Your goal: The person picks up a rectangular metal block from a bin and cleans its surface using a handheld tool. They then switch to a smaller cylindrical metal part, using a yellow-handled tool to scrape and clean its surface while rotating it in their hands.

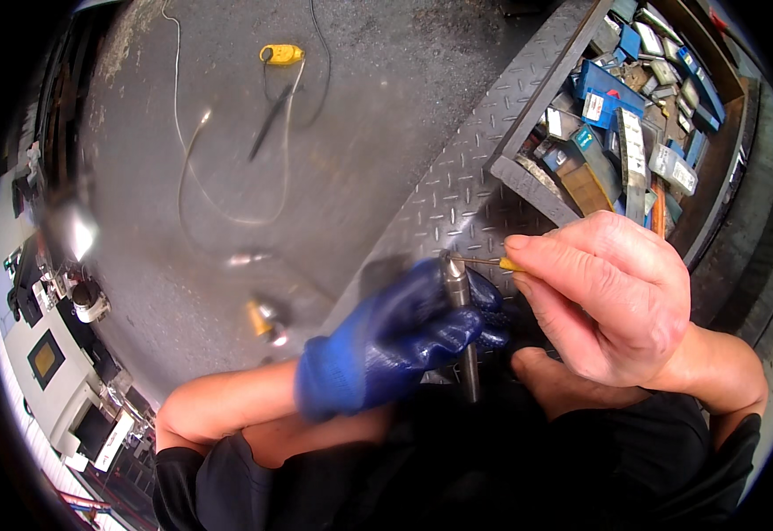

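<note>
My left hand (413,327), in a blue coated glove, is closed around a steel bar (457,288) that looks like a cutting tool holder. The bar stands nearly upright in the picture, its notched head above my fingers and its shank showing below them. My bare right hand (612,296) pinches the yellow handle of a small screwdriver (508,263) between thumb and fingertips. Its thin shaft points left and meets the bar's head from the side. At this size I cannot make out a screw or an insert there.
An open drawer (537,181) at the upper right holds many small blue, grey and clear plastic cases (672,168). Tread plate (457,195) runs beneath my hands. On the grey floor lie a yellow device (282,55) and looping cables (181,133).
</note>
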Demonstrator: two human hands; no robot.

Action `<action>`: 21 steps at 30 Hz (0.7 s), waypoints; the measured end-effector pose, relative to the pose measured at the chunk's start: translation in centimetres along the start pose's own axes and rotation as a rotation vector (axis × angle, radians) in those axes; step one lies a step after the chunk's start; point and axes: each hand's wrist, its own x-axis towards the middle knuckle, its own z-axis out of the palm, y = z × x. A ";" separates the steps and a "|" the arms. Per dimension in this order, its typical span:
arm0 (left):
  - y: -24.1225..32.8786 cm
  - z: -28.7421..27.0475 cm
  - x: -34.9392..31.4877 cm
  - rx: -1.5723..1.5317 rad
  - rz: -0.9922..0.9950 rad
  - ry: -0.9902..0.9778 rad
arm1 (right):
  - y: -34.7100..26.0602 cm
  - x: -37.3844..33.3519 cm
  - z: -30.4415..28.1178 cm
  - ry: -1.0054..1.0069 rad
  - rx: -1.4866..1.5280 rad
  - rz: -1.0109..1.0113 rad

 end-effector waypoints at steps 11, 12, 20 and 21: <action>-1.5 -1.8 0.6 0.036 0.181 -0.106 | -0.2 0.1 -0.1 -0.018 0.059 0.055; -1.1 -0.6 0.1 -0.007 0.113 -0.014 | -0.2 0.1 0.0 -0.010 0.059 0.057; -0.8 -2.0 0.7 0.178 0.163 -0.140 | -0.7 0.4 -0.1 -0.039 0.040 0.075; -0.6 -1.9 0.8 0.203 0.149 -0.140 | -0.8 0.4 -0.2 -0.042 0.030 0.078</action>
